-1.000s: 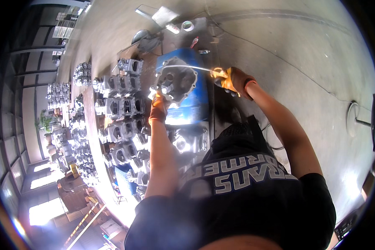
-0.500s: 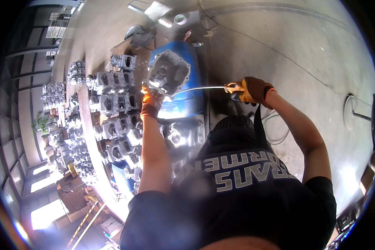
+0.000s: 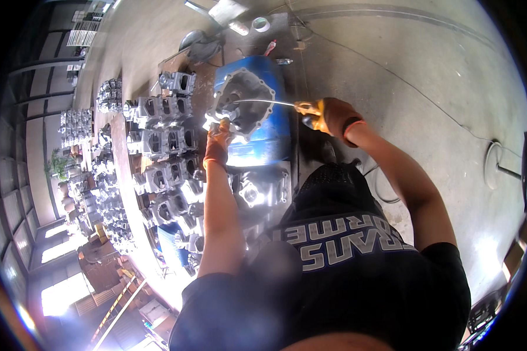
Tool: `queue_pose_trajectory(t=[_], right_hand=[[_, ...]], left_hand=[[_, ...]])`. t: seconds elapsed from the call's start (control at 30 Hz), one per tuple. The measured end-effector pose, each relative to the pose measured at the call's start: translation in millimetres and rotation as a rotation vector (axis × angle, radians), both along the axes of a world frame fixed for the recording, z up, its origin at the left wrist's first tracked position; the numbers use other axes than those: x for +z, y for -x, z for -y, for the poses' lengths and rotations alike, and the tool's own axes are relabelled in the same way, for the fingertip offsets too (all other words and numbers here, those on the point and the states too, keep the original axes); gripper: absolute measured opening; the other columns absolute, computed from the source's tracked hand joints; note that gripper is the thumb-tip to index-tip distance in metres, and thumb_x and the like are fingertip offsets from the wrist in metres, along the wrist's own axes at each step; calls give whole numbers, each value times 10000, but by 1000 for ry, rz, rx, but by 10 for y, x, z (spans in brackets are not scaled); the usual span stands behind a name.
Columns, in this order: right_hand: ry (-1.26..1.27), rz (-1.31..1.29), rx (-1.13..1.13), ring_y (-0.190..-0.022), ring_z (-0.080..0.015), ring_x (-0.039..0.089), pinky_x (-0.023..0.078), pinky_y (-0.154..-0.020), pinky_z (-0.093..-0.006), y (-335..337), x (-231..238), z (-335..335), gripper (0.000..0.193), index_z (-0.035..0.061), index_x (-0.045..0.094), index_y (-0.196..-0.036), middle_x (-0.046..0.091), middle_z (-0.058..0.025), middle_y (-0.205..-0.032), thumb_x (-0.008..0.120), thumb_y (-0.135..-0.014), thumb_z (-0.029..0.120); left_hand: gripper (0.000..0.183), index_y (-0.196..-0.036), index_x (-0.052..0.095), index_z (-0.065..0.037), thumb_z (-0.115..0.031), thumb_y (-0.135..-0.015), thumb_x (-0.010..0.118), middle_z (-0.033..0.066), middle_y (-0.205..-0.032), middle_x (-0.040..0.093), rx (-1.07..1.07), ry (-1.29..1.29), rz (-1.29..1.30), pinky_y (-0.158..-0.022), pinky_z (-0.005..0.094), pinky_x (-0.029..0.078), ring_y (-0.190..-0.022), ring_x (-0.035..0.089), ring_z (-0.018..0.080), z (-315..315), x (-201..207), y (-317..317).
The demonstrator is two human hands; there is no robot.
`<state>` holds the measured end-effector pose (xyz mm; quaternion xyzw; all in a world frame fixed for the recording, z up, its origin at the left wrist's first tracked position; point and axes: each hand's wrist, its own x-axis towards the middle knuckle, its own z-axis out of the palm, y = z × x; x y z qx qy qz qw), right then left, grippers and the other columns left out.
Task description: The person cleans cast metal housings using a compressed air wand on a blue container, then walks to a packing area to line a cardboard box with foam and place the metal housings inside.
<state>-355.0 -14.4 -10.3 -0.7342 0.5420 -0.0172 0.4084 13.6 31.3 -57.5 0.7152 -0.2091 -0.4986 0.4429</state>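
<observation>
A grey cast-metal housing (image 3: 255, 114), hollow and with a bolt-hole flange, sits tilted over a blue drum (image 3: 257, 153). My gloved left hand (image 3: 219, 137) grips its near left edge, fingers closed. In my gloved right hand (image 3: 329, 118), to the right of the housing, is a tool with a long thin metal tube (image 3: 278, 103); it looks like an air blow gun. The tube points left into the housing's hollow, its tip near the inner bosses. Most of the tool's handle is hidden by the glove.
Rows of similar castings (image 3: 161, 140) stand left of the drum, with more castings (image 3: 263, 187) nearer me. A roll of tape (image 3: 260, 24) and a small bottle (image 3: 270, 47) lie beyond. A thin cable (image 3: 392, 73) crosses the floor, and a hose loop (image 3: 382, 190) lies at right.
My right hand has moved left and slightly away from me, bringing the tube from the housing's near edge into its hollow. The housing has turned and shifted slightly right in my left hand.
</observation>
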Motion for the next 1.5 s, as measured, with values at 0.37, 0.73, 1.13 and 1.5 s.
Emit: queue_pose_trajectory(t=[0.37,0.73,1.13,1.5], right_hand=[[-31,17,121,-889,-307,659,518,-771,-392,-702,-16,-66,343,159,642,-1110,681,-118,-964,622,-799,303],[-52,-25,77,-885,-302,660,516,-760,-391,-787,-60,59,353,113,648,-1043,681,-116,-953,653,-790,359],[-195,-115,129,-913,-285,652,499,-808,-366,-240,-314,-163,394,227,598,-1201,668,-76,-1043,617,-828,355],[-447,147,-176,-650,-134,590,478,-601,-320,-112,-129,343,300,85,614,-1095,628,-19,-720,579,-883,294]], left_hand=[[378,-1032,506,-23,-367,-886,564,99,-839,577,-229,-7,482,-679,331,438,-752,541,182,-38,-275,-254],[318,-1034,523,-40,-319,-889,575,59,-915,552,-346,60,454,-703,308,420,-800,498,153,-24,-421,-429],[285,-1030,525,-62,-314,-902,560,36,-906,537,-198,77,307,-733,291,402,-825,489,148,-38,-189,-105],[324,-1003,533,-25,-330,-892,530,105,-896,568,-263,37,484,-729,344,423,-804,521,211,44,-279,-224]])
